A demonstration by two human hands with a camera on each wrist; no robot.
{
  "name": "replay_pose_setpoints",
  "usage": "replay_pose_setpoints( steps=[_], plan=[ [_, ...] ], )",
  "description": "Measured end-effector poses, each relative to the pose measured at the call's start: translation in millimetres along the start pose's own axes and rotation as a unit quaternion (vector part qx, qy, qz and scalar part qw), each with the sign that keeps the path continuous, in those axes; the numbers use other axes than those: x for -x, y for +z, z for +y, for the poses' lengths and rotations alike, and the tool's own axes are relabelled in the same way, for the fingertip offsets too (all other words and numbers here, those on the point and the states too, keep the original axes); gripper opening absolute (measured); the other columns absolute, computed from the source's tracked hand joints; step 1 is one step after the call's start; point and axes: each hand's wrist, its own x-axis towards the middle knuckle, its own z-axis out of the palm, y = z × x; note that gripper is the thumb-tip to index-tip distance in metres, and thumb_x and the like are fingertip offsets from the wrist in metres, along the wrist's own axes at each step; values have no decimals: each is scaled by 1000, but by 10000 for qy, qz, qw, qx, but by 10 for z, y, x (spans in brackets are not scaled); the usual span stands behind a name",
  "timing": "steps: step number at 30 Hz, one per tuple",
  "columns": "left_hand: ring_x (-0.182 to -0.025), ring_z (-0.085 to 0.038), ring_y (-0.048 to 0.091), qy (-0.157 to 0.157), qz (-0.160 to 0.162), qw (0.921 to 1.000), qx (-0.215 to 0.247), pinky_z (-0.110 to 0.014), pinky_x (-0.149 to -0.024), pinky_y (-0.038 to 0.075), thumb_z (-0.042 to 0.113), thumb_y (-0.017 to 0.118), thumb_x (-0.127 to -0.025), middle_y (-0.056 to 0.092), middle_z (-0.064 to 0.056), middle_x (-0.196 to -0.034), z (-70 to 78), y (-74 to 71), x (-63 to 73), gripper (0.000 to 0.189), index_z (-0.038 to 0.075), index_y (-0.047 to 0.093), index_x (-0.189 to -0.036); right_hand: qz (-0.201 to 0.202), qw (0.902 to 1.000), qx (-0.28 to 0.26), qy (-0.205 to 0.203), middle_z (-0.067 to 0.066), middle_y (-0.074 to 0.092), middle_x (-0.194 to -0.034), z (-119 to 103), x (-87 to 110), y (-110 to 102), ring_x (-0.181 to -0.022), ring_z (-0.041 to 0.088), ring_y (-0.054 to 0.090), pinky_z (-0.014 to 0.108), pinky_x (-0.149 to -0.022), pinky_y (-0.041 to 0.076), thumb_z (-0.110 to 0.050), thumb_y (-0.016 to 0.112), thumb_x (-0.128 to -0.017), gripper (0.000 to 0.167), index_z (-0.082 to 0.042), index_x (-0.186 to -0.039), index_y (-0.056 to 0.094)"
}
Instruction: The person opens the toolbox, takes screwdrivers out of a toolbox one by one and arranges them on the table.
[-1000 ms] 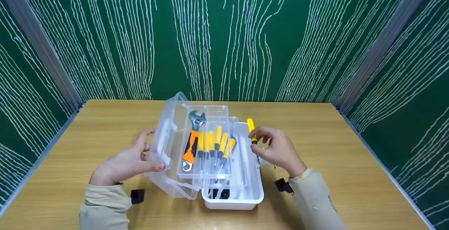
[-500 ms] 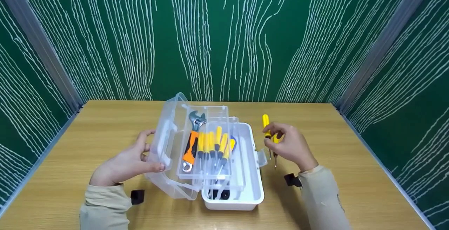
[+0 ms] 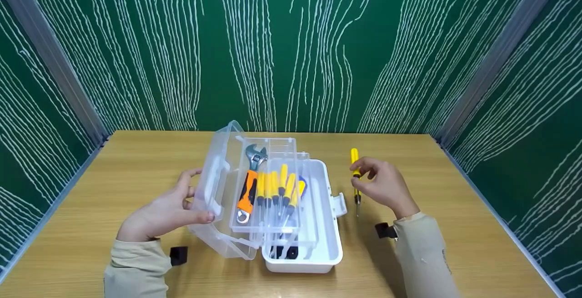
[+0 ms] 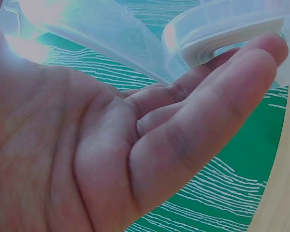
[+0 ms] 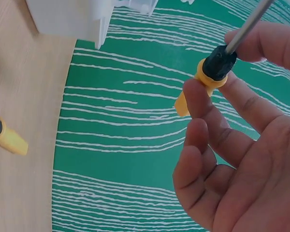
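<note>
My right hand (image 3: 384, 182) pinches a yellow-handled screwdriver (image 3: 354, 158) by its black-collared handle, just right of the toolbox. Its metal shaft shows in the right wrist view. Below it on the table lies a second yellow screwdriver (image 5: 12, 141), partly covered by the hand in the head view. My left hand (image 3: 159, 209) holds the clear, tilted-back lid (image 3: 211, 179) of the toolbox, thumb on its near side and fingers behind. The white toolbox base (image 3: 334, 248) stands under raised clear trays (image 3: 266, 228), which hold an orange-handled adjustable wrench (image 3: 248, 191) and several yellow screwdrivers (image 3: 283, 179).
Black items (image 3: 286, 252) lie in the near end of the toolbox base. A latch flap (image 3: 339, 205) sticks out from its right side. The wooden table (image 3: 454, 243) is bounded by green, white-lined walls (image 3: 282, 61) at the back and sides.
My right hand has carried the screwdriver from over the toolbox's right edge to the right, above the one on the table. The latch flap has swung slightly. My left hand stays on the lid.
</note>
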Motion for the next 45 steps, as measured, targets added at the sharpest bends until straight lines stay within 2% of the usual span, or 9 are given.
replay_pose_setpoints(
  steps=[13, 25, 32, 39, 45],
  plan=[
    [-123, -35, 48, -26, -38, 10000, 11, -61, -103, 41, 34, 76, -80, 40, -19, -146, -10, -9, -11, 103, 26, 1, -150, -300, 9987, 72, 417, 6, 67, -93, 193, -71, -21, -80, 24, 49, 32, -67, 39, -22, 71, -81, 19, -19, -100, 68],
    [-124, -37, 47, -82, -22, 10000, -9, -62, -104, 38, 35, 76, -80, 38, -20, -147, -15, -13, -13, 105, 25, 0, -150, -680, 9943, 2, 824, 9, 66, -99, 340, -107, -6, -82, 25, 51, 29, -64, 44, -21, 71, -83, 25, -14, -106, 67],
    [-120, -34, 50, -4, -8, 10000, 39, -59, -100, 44, 31, 77, -79, 40, -19, -145, -25, -1, -24, 105, 23, 0, -151, -631, 9956, -61, 686, 11, 67, -96, 402, -102, -4, -78, 24, 53, 29, -61, 46, -19, 72, -81, 26, -9, -105, 68],
    [-123, -35, 49, -101, -9, 9999, 0, -61, -102, 42, 33, 76, -80, 38, -20, -146, -28, -6, -28, 105, 25, -1, -151, -823, 9906, 55, 1093, 11, 65, -101, 463, -115, 8, -84, 26, 53, 28, -64, 46, -20, 71, -84, 26, -12, -108, 66],
    [-125, -36, 47, -142, -49, 9999, 3, -62, -103, 40, 34, 77, -79, 36, -20, -148, -26, -10, -32, 107, 26, -2, -151, -873, 9892, -48, 1180, 11, 64, -100, 544, -133, 40, -85, 25, 54, 27, -64, 47, -20, 72, -84, 22, -14, -104, 66]
  ],
)
